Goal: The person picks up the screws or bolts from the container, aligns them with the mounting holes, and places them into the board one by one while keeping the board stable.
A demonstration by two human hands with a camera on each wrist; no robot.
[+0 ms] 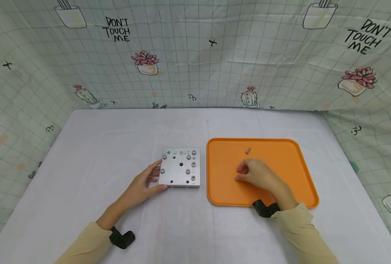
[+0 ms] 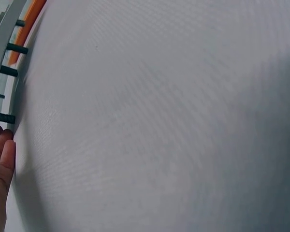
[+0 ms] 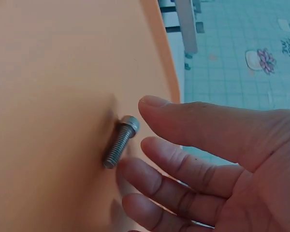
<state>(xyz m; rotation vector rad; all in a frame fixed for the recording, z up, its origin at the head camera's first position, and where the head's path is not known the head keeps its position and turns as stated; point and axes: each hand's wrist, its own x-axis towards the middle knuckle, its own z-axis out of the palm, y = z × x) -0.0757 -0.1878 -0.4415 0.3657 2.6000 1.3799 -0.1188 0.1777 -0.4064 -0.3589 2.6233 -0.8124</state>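
A square silver metal plate (image 1: 177, 176) with several socket-head screws in its holes sits left of the orange tray (image 1: 223, 190). My left hand (image 1: 141, 189) grips the plate at its near left corner, thumb along the front edge and fingers at the left side. Threaded screw ends (image 2: 17, 49) stick out beneath the plate in the left wrist view. Over the tray, my right hand (image 1: 258, 175) has thumb and fingers bent and apart. Close to its fingertips lies a socket-head screw (image 3: 121, 141). Whether this is the screw (image 1: 248, 150) seen beyond the hand, I cannot tell.
A white cloth (image 1: 116, 135) covers the table. The tray's raised rim (image 1: 251, 139) stands a short gap right of the plate. Behind hangs a checked curtain (image 1: 182, 73) with plant drawings. A black wrist mount (image 1: 265, 209) overlaps the tray's front rim.
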